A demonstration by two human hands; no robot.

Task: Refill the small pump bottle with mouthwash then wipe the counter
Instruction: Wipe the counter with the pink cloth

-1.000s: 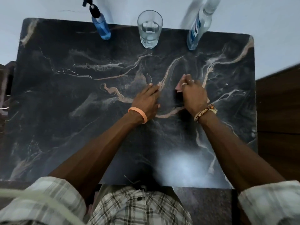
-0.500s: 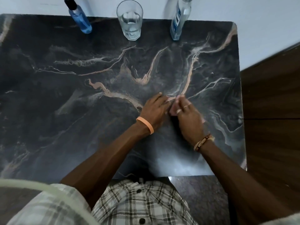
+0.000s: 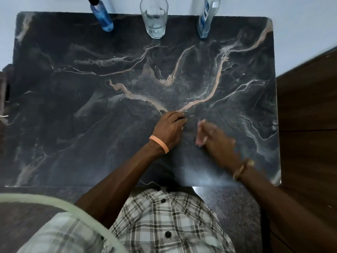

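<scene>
- The small pump bottle (image 3: 103, 17) stands at the far left of the counter (image 3: 73, 106), blue inside with its pump on. It hasn't moved, so I judge the refill done.
- The glass (image 3: 155, 21) stays beside it at the back edge.
- My left hand (image 3: 169, 130) still rests mid-counter, fingers loose and gripping nothing.
- A gap has opened between my hands, which touched half a second ago.
- The pink cloth (image 3: 200, 132) shows as a sliver at my right fingertips.
- The mouthwash bottle (image 3: 207, 21) stands untouched at the back.
- My right hand (image 3: 217, 141) has swept back toward me, blurred. I can't tell whether it curls round the cloth or presses it flat. The wiping looks underway.
</scene>
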